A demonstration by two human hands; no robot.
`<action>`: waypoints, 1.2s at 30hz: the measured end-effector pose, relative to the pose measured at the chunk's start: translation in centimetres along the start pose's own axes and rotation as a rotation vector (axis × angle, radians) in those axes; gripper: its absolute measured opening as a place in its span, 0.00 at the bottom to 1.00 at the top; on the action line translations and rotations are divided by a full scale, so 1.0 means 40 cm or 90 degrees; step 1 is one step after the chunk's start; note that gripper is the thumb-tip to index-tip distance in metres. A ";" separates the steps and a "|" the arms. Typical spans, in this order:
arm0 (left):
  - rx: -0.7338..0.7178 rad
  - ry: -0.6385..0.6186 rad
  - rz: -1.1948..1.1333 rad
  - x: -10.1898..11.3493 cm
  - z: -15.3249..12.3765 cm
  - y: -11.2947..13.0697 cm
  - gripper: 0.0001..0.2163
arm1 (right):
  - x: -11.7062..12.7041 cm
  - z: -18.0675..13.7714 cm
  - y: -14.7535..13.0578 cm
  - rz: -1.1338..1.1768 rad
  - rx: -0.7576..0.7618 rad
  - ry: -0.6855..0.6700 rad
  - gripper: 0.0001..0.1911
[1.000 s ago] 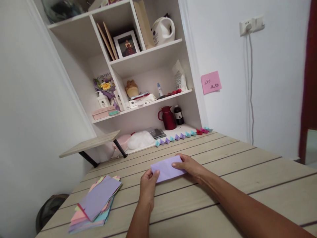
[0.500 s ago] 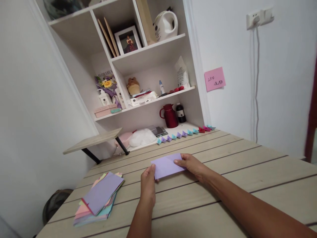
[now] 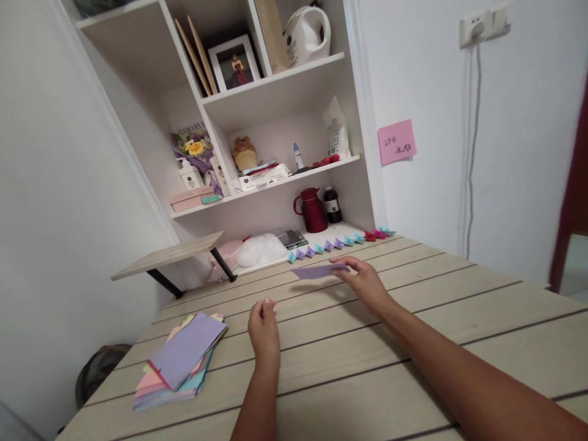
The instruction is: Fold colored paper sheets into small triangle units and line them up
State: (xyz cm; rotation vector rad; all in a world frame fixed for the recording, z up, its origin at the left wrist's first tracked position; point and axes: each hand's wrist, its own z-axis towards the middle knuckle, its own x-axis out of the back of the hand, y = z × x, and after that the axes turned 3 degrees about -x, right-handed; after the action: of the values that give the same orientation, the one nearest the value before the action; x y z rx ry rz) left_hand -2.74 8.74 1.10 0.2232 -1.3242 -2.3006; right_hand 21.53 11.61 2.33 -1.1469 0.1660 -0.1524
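Note:
A sheet of purple paper [image 3: 316, 271] is held just above the wooden table, seen almost edge-on. My right hand [image 3: 362, 280] pinches its right end between thumb and fingers. My left hand [image 3: 264, 324] is apart from the sheet, nearer to me, its fingers curled together with nothing seen in them. To the left of that hand lies a stack of coloured paper [image 3: 186, 349], a purple sheet on top and pink, yellow and blue ones fanned out below. Small folded paper pieces [image 3: 328, 245] in blue, purple, red and pink stand in a row along the table's far edge.
A small raised wooden shelf [image 3: 168, 254] on black legs stands at the table's back left. Behind the row are a red jug [image 3: 314, 211] and a dark bottle [image 3: 332, 206]. A pink note [image 3: 397, 142] is stuck to the wall.
My left hand has let go of the purple paper and moved left. My right hand has lifted the sheet away from me, tilting it edge-on.

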 end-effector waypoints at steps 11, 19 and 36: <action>-0.286 -0.309 0.394 -0.020 -0.045 0.034 0.12 | -0.016 -0.022 0.038 -0.278 0.059 -0.423 0.06; -0.261 -0.492 0.391 -0.023 -0.062 0.043 0.14 | 0.008 -0.009 0.032 -0.317 0.032 -0.412 0.10; -0.277 -0.535 0.432 -0.025 -0.064 0.054 0.20 | -0.024 -0.019 0.034 -0.472 -0.008 -0.309 0.17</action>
State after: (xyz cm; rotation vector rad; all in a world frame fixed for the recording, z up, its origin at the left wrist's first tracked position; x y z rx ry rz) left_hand -0.23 6.32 1.50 -1.2479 -0.9359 -2.0170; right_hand 20.49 11.67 0.84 -1.1822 -0.6981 -0.5187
